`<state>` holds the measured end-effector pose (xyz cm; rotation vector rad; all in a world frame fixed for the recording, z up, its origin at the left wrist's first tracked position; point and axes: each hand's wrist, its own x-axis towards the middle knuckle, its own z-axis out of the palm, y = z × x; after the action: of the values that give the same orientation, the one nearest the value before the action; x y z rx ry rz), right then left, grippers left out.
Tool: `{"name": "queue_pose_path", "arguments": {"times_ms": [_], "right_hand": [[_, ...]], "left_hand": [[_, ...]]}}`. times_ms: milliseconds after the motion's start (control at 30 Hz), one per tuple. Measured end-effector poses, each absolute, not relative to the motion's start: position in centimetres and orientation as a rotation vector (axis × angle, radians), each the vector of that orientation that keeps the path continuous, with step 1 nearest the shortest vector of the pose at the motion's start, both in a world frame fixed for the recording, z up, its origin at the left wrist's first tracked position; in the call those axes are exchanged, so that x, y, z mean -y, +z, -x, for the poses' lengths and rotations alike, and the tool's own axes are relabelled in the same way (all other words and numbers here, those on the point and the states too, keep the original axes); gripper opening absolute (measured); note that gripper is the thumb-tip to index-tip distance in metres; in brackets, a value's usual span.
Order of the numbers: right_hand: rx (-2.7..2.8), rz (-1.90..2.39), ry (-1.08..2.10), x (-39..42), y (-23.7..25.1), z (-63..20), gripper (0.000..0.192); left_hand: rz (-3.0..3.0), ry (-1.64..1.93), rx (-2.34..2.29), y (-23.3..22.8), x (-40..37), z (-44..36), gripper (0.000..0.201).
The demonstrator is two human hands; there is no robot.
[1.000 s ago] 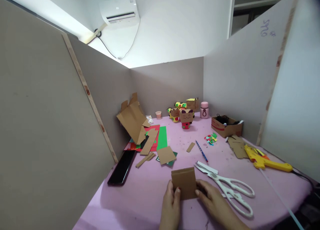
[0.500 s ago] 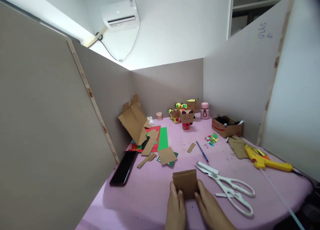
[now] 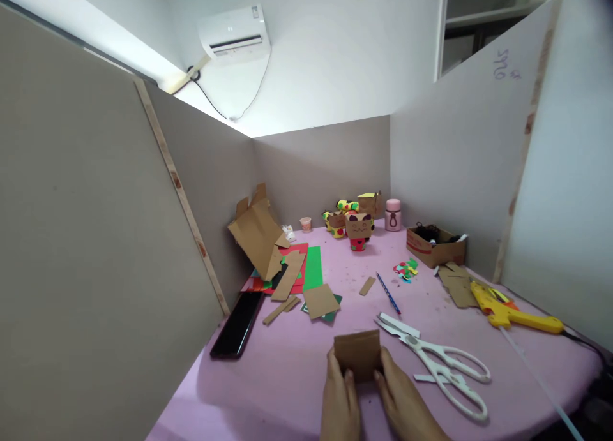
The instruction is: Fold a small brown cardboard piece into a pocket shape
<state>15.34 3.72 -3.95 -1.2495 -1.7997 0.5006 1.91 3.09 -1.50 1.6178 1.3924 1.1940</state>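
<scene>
A small brown piece of folded cardboard [image 3: 358,351] is held between both hands near the front of the pink table [image 3: 278,377]. My left hand [image 3: 341,393] grips its left side, thumb on the near face. On the right side, my right hand [image 3: 397,387] closes on it the same way. White-handled scissors [image 3: 431,358] lie just right of my right hand, with white strips beside and under them. Beyond the hands are a cardboard square [image 3: 320,301], a small cardboard strip [image 3: 367,286] and a blue pencil [image 3: 387,293].
At the right lies a yellow glue gun [image 3: 512,312] with a glue stick, near a small open box [image 3: 437,244]. A black phone [image 3: 238,325] rests at the left. Cardboard animal figures [image 3: 358,230] and a pink bottle [image 3: 393,216] stand at the back. Partition walls [image 3: 320,166] surround the table.
The view has shifted slightly, so everything sits a little lower. The folded cardboard tilts a little differently; both hands still hold it.
</scene>
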Motion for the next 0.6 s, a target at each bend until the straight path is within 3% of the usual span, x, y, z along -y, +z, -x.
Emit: {"name": "queue_pose_path", "arguments": {"times_ms": [600], "right_hand": [[1.709, 1.223, 0.564, -3.1, -2.7, -14.6, 0.036]], "left_hand": [[-1.572, 1.197, -1.317, -1.0, -3.2, -1.5, 0.038]]}}
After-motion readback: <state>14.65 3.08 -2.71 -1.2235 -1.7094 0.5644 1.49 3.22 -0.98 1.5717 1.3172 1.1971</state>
